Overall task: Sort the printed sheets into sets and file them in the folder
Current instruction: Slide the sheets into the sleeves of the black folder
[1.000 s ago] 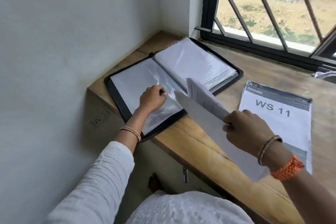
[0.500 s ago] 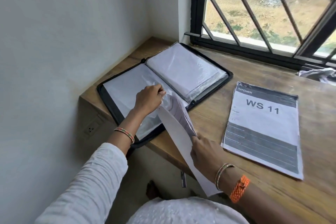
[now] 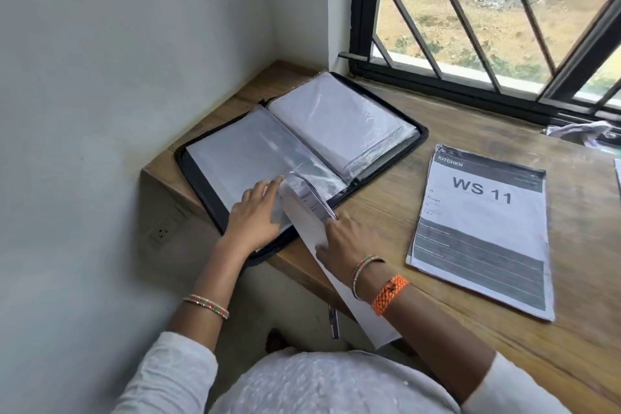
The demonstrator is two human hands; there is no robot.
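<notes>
- The folder lies open on the wooden desk, in the corner between the wall and the window, its clear sleeves spread to both sides.
- The left hand rests on the near-left sleeve, fingers mostly straight and reaching toward the sleeve's lower edge; it touches the plastic, and I cannot tell whether it pinches it.
- The right hand holds a set of sheets at their right edge, fingers curled round the paper.
- The sheets stand tilted between the two hands, top end at the sleeve's opening, bottom end hanging past the desk's near edge.
- A printed stack headed "WS 11" lies flat on the desk, right of the right hand and apart from the folder.
</notes>
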